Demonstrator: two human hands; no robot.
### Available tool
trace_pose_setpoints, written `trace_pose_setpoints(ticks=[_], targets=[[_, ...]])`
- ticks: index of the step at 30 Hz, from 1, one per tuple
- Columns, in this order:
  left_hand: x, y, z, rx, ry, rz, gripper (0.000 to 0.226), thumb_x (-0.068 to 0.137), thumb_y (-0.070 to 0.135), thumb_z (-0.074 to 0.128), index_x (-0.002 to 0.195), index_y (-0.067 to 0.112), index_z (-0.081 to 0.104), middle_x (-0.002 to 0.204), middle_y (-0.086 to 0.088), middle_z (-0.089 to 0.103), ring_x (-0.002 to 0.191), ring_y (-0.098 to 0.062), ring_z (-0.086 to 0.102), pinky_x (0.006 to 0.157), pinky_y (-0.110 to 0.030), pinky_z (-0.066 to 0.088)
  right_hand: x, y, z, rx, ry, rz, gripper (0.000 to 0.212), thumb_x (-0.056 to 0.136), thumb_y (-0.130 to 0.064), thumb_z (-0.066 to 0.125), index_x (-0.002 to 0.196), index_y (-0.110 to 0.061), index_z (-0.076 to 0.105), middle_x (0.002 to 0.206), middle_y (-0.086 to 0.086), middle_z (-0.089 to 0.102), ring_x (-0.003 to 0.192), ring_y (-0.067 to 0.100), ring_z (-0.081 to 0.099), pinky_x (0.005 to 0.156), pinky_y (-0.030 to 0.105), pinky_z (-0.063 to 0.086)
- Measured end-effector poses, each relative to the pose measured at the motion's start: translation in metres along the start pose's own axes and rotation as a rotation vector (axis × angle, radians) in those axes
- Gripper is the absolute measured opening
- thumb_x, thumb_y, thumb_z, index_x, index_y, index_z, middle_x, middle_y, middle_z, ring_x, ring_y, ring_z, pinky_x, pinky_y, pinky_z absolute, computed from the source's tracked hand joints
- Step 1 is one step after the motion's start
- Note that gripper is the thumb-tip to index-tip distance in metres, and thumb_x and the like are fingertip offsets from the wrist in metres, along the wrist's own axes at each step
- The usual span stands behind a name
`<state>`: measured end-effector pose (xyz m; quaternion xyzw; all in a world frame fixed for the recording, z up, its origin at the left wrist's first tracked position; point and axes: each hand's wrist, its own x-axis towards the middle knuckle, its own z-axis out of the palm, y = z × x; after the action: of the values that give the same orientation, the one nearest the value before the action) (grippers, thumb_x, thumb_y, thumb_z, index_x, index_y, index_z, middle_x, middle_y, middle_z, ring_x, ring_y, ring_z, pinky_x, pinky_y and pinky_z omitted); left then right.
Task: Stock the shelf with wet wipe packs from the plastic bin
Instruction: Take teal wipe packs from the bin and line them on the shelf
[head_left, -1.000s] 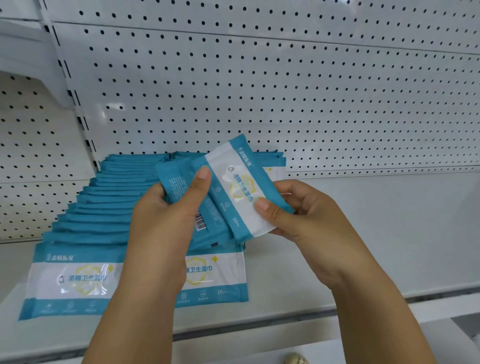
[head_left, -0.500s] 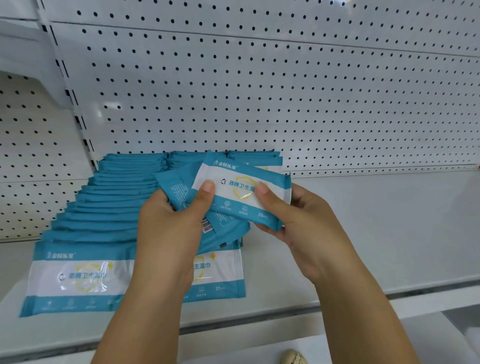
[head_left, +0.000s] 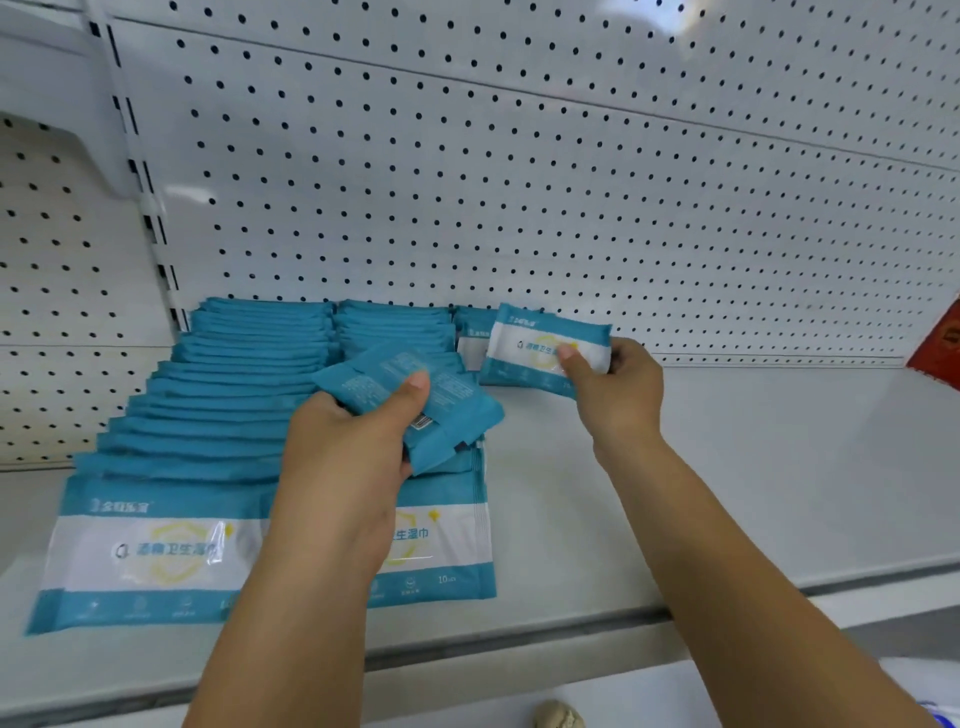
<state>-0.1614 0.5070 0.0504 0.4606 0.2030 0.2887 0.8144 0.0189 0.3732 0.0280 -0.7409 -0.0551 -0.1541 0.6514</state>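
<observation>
A person's right hand pinches one wet wipe pack at the back of the white shelf, beside a third row's first pack. The left hand grips a fanned bundle of packs above two overlapping rows.

Bright, even, cool light; glare patches on the white perforated metal back panel, whose seams bow toward the edges; print on the glossy teal-and-white wet wipe packs slightly blurred.
</observation>
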Motion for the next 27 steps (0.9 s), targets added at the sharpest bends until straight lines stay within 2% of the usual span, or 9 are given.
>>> trace_pose_setpoints(ticks=[7, 10, 12, 14, 16, 19, 22, 24, 27], targets=[[0.000, 0.000, -0.003, -0.045, 0.030, 0.042, 0.022, 0.089, 0.008, 0.075, 0.110, 0.008, 0.067, 0.099, -0.004, 0.080, 0.089, -0.019, 0.078, 0.071, -0.035, 0.062, 0.031, 0.020, 0.028, -0.181, -0.156, -0.072, 0.024, 0.084, -0.026, 0.083, 0.095, -0.017, 0.063, 0.090, -0.004, 0.070, 0.079, 0.011, 0.066, 0.070, 0.025, 0.055], [0.001, 0.001, -0.003, -0.043, -0.001, 0.037, 0.022, 0.089, 0.009, 0.075, 0.109, 0.009, 0.067, 0.097, -0.003, 0.080, 0.089, -0.019, 0.078, 0.068, -0.034, 0.063, 0.040, 0.024, 0.031, -0.285, -0.125, -0.103, 0.023, 0.085, -0.031, 0.081, 0.093, -0.019, 0.062, 0.081, -0.013, 0.061, 0.071, 0.002, 0.056, 0.061, 0.016, 0.044], [0.002, 0.002, -0.003, -0.040, -0.017, 0.038, 0.021, 0.089, 0.009, 0.074, 0.109, 0.009, 0.067, 0.096, -0.002, 0.080, 0.088, -0.019, 0.078, 0.067, -0.033, 0.063, 0.045, 0.027, 0.033, -0.331, -0.106, -0.086, 0.030, 0.085, -0.033, 0.080, 0.097, -0.018, 0.058, 0.086, -0.010, 0.058, 0.072, 0.003, 0.052, 0.056, 0.013, 0.035], [0.002, 0.002, -0.004, -0.035, -0.026, 0.043, 0.021, 0.089, 0.009, 0.074, 0.110, 0.010, 0.068, 0.097, -0.002, 0.080, 0.089, -0.018, 0.078, 0.068, -0.033, 0.063, 0.046, 0.031, 0.036, -0.346, -0.116, -0.059, 0.035, 0.086, -0.036, 0.079, 0.101, -0.017, 0.053, 0.091, -0.007, 0.057, 0.074, 0.004, 0.051, 0.057, 0.015, 0.034], [0.003, 0.002, -0.005, -0.034, -0.031, 0.044, 0.022, 0.090, 0.010, 0.073, 0.110, 0.011, 0.067, 0.098, -0.002, 0.080, 0.090, -0.018, 0.078, 0.069, -0.034, 0.063, 0.048, 0.036, 0.037, -0.357, -0.125, -0.036, 0.040, 0.086, -0.040, 0.079, 0.103, -0.016, 0.052, 0.093, -0.006, 0.057, 0.081, 0.010, 0.056, 0.060, 0.018, 0.037], [0.003, 0.003, -0.005, -0.039, -0.043, 0.043, 0.023, 0.089, 0.010, 0.073, 0.112, 0.010, 0.067, 0.099, -0.002, 0.080, 0.091, -0.018, 0.078, 0.070, -0.034, 0.063, 0.048, 0.038, 0.032, -0.354, -0.135, 0.016, 0.057, 0.083, -0.045, 0.080, 0.119, -0.012, 0.052, 0.109, 0.001, 0.059, 0.097, 0.017, 0.057, 0.077, 0.026, 0.042], [0.001, 0.002, -0.005, -0.044, -0.070, 0.043, 0.023, 0.089, 0.010, 0.073, 0.112, 0.011, 0.067, 0.099, -0.002, 0.080, 0.092, -0.018, 0.078, 0.072, -0.035, 0.062, 0.042, 0.027, 0.027, -0.308, -0.056, 0.047, 0.068, 0.084, -0.046, 0.078, 0.131, -0.008, 0.047, 0.122, 0.007, 0.058, 0.109, 0.021, 0.057, 0.085, 0.030, 0.044], [-0.001, 0.001, -0.003, -0.046, -0.082, 0.040, 0.025, 0.089, 0.010, 0.073, 0.113, 0.010, 0.066, 0.100, -0.003, 0.080, 0.092, -0.018, 0.078, 0.073, -0.036, 0.063, 0.030, 0.012, 0.021, -0.196, 0.026, 0.048, 0.058, 0.089, -0.044, 0.074, 0.128, -0.009, 0.048, 0.121, 0.006, 0.060, 0.108, 0.021, 0.058, 0.085, 0.029, 0.045], [-0.002, -0.001, 0.000, -0.050, -0.091, 0.033, 0.026, 0.090, 0.009, 0.072, 0.115, 0.010, 0.066, 0.102, -0.004, 0.079, 0.094, -0.019, 0.077, 0.074, -0.036, 0.062, 0.003, -0.024, 0.004, 0.048, 0.047, 0.054, 0.038, 0.093, -0.043, 0.069, 0.113, -0.013, 0.057, 0.105, -0.002, 0.066, 0.096, 0.014, 0.061, 0.079, 0.024, 0.050]])
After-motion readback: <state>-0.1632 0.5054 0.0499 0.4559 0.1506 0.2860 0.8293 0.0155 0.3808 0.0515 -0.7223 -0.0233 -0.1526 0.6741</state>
